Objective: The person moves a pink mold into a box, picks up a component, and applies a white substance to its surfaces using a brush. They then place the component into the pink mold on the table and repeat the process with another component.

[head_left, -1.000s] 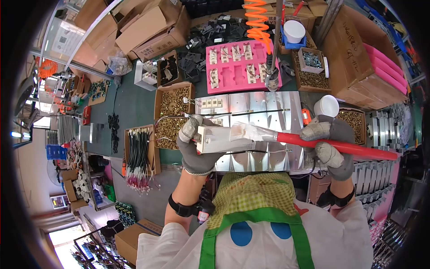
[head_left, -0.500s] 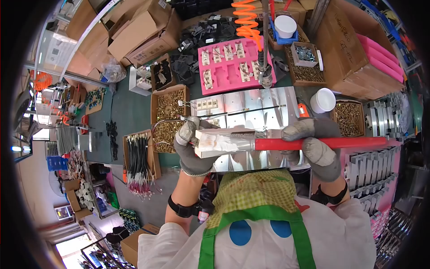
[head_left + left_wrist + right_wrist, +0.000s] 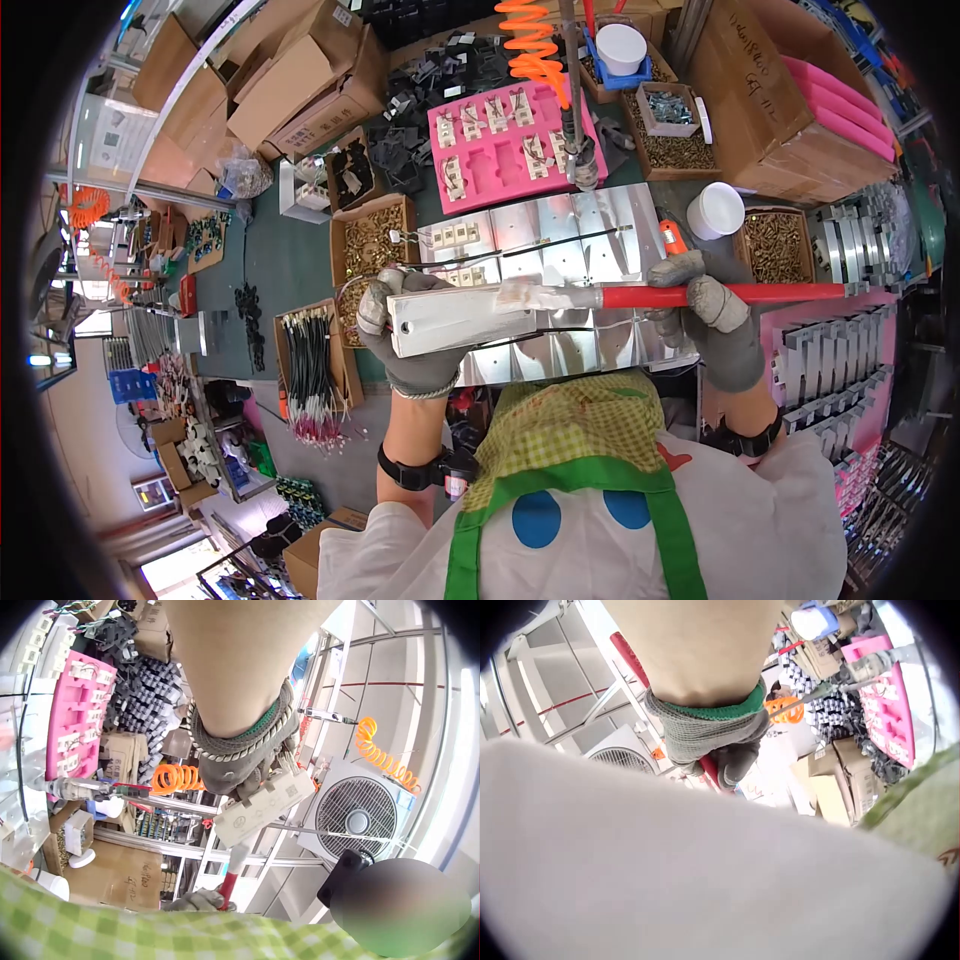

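Left hand (image 3: 420,350) is gripping white block (image 3: 455,318); my right hand (image 3: 715,325) is gripping red-handled brush (image 3: 640,297), bristles touching block. Carton (image 3: 752,110) is showing barely legible handwriting.

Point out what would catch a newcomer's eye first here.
The red-handled brush jumps out first, gripped in the gloved right hand, its pale bristles at the long white block in the left hand. Next comes the bright pink tray beyond the shiny metal sheets, with an orange coiled hose hanging near its far edge.
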`<action>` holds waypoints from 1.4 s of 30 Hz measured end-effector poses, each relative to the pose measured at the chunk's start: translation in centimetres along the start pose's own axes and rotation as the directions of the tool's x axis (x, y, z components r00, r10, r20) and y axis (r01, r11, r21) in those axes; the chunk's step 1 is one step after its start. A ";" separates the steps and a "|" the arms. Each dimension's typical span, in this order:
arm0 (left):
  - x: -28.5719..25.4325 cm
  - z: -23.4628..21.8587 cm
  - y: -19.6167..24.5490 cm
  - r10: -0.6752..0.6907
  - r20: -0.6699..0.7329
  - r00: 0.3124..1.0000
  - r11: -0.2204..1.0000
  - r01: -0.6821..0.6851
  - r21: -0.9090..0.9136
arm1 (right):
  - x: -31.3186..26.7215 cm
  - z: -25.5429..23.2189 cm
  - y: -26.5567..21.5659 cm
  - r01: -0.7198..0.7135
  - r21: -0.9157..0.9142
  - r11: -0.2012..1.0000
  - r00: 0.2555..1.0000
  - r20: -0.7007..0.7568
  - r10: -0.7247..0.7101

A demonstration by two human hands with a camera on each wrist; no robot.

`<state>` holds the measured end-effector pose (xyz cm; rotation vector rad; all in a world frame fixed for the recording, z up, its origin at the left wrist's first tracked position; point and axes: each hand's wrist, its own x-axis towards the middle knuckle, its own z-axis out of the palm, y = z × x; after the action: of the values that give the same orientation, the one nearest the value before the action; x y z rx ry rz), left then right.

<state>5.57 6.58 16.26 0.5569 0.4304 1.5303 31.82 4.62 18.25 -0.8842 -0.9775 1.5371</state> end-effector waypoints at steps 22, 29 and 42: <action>-1.2 -3.5 0.0 0.020 -0.063 0.998 0.999 -0.018 0.027 | -1.3 0.3 1.2 0.039 -0.073 0.997 0.996 0.085 -0.033; -1.2 -3.0 0.3 -0.036 -0.001 0.999 0.983 0.035 -0.182 | -0.9 2.1 0.3 0.127 -0.070 0.989 0.972 0.209 -0.110; -1.5 -4.0 1.9 -0.031 -0.088 0.996 0.971 0.010 -0.237 | -0.5 -1.2 1.4 0.113 0.019 0.993 0.962 0.250 -0.114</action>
<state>1.70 5.33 14.08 0.2968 0.3160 1.5649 32.42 4.13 16.52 -0.6282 -1.1847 1.5769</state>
